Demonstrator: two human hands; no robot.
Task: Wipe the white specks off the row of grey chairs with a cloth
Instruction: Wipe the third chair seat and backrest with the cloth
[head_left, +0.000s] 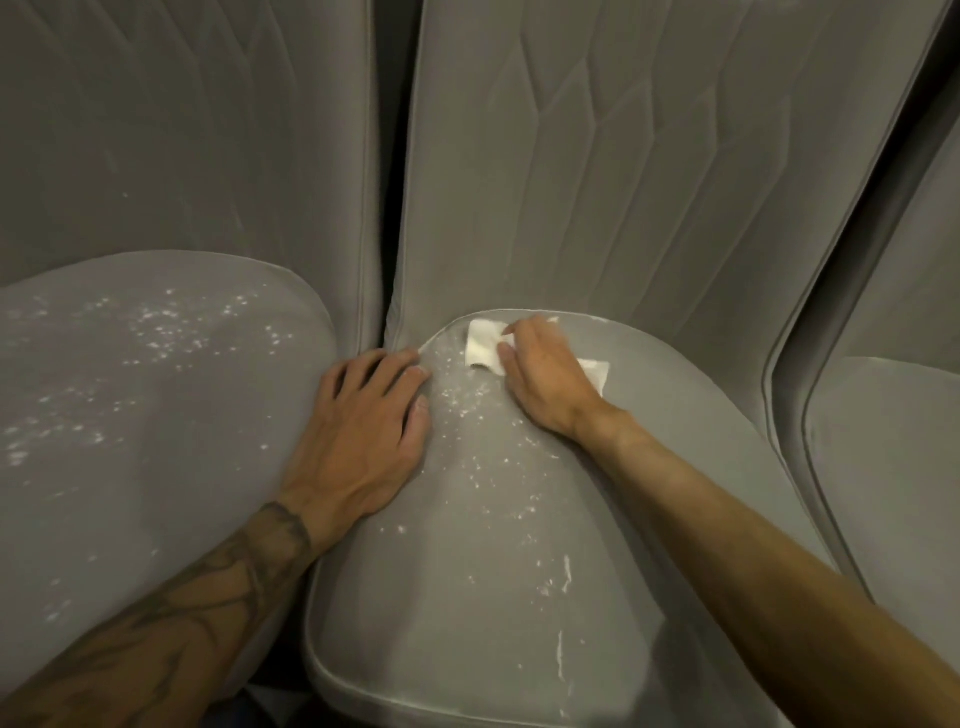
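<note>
Right grip (545, 379) tight on cloth (483, 345) atop middle seat (457, 613); left grip (358, 436) flat, fingers (387, 364) straight

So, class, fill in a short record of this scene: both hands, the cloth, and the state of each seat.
Right hand: holds white folded cloth on the rear of the middle grey upholstered seat
Left hand: rests flat at that seat's left edge
Middle seat: white specks scattered
Left grey seat: many white specks
Right grey seat: no specks visible

Dim light, dark gap (387, 156) behind.
</note>
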